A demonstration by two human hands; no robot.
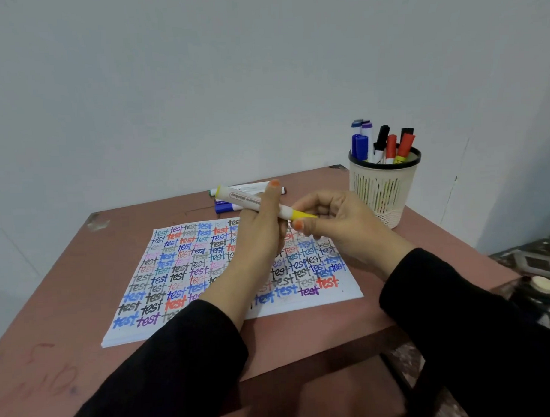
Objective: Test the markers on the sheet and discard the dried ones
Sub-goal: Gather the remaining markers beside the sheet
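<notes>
I hold a white marker with yellow ends [236, 195] level above the sheet. My left hand [262, 230] grips its barrel, thumb up. My right hand [340, 228] pinches its yellow cap [302, 214] at the right end. Below them lies the white sheet [182, 267], covered with the word "test" in several colours. A cream mesh cup [383, 189] at the back right holds several markers [380, 142] with blue, purple, black and red caps.
Two or three markers [227, 207] lie on the brown table [54, 341] behind the sheet, near the wall. The table's right edge drops to a patterned floor [537, 261], where a small white round object [543, 284] lies.
</notes>
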